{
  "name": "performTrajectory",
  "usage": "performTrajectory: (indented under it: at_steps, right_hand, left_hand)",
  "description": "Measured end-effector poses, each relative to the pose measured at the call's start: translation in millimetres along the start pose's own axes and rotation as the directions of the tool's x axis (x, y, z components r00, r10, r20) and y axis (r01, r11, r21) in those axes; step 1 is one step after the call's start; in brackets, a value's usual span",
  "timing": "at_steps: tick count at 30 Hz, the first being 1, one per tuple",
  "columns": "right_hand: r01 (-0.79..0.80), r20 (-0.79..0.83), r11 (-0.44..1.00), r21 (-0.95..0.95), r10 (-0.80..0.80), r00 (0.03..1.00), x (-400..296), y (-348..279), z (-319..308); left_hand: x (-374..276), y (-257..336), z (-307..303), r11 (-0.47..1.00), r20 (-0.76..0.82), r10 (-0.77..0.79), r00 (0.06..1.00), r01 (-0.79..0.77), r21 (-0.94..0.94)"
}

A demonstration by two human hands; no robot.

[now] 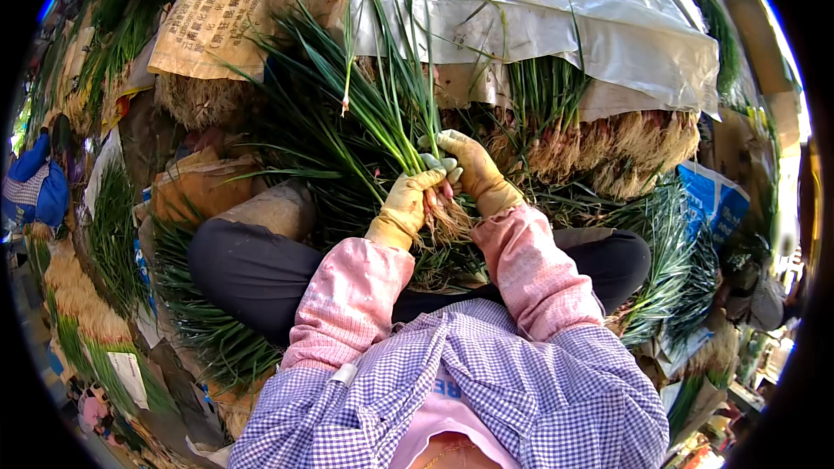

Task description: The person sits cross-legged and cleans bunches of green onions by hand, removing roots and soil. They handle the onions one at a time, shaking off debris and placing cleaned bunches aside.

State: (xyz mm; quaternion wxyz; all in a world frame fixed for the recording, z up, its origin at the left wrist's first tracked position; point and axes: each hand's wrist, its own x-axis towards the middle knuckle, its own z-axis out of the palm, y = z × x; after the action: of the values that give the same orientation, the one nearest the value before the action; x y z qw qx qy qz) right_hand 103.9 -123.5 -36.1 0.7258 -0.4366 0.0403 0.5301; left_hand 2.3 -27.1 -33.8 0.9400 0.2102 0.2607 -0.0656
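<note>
My left hand (pixel 405 200), in a yellow work glove, is closed around a bunch of green onion plants (pixel 401 137). Their long leaves fan away from me, and the pinkish bases and tan roots (pixel 451 215) hang out on my side of the fist. Against it, my right hand (pixel 479 166), gloved likewise, pinches a few upright green stems (pixel 434 118) from the same cluster. The gloves overlap, so part of each grip is hidden. Under both hands, between my crossed legs, lie loose green onion leaves (pixel 449 271).
Ahead, a whitish plastic sheet (pixel 547 19) covers stacked onions with dense roots (pixel 606 150) outward. A printed paper sack (pixel 215 13) covers more at left. Onion piles flank my left knee (pixel 247 254) and right knee (pixel 612 267). A blue bag (pixel 713 198) lies at right.
</note>
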Motion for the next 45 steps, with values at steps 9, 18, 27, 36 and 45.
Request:
performTrajectory:
  at_steps: [9, 18, 27, 36, 45]
  right_hand:
    - [-0.175, -0.144, 0.169, -0.970, 0.184, 0.972, -14.3, 23.2, -36.4]
    - [-0.207, -0.168, 0.101, -0.973, -0.925, 0.341, -92.8, -158.2, -150.5]
    - [-0.828, 0.088, -0.439, -0.348, -0.895, 0.438, -84.8, -247.1, -228.2]
    - [-0.555, 0.415, -0.660, -0.506, -0.750, 0.514, 53.9, -463.0, -152.5]
    - [0.606, 0.902, -0.681, -0.412, -0.213, 0.375, 183.0, -305.0, 231.6]
  left_hand:
    - [-15.3, 33.6, -19.7, 0.915, 0.271, 0.104, 0.957, 0.015, -0.403]
    - [-82.5, 100.0, 30.0, 0.820, 0.694, 0.450, 0.562, 0.048, -0.570]
    - [-156.5, 189.9, 85.8, 0.843, 0.439, 0.510, 0.740, -0.328, -0.427]
    - [-143.9, 225.6, 52.2, 0.889, 0.249, 0.457, 0.854, -0.443, -0.112]
    - [-167.6, 220.3, 50.2, 0.688, 0.017, 0.701, 0.713, -0.682, 0.249]
